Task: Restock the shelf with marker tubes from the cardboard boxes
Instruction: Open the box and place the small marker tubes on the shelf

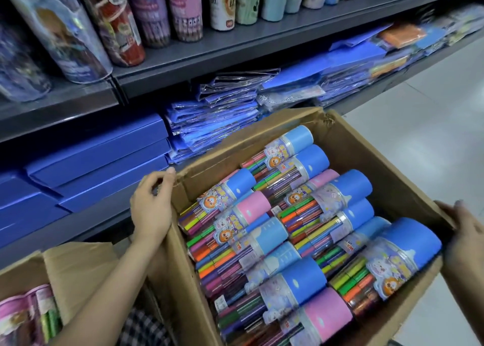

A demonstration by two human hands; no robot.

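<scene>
With both hands (pixel 152 207) (pixel 463 230) gripping the cardboard box (pixel 387 167) edges, the marker tubes (pixel 296 230) lie crosswise between them, my left hand nearer the shelf (pixel 235 49).

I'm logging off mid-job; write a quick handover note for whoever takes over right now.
Left hand grips the big cardboard box's left wall; right hand holds its right rim.
That box is full of marker tubes with blue and pink caps, lying on their sides.
A second cardboard box, lower left, also holds tubes.
No tube is in hand.
Left: move tubes to the shelf.
</scene>
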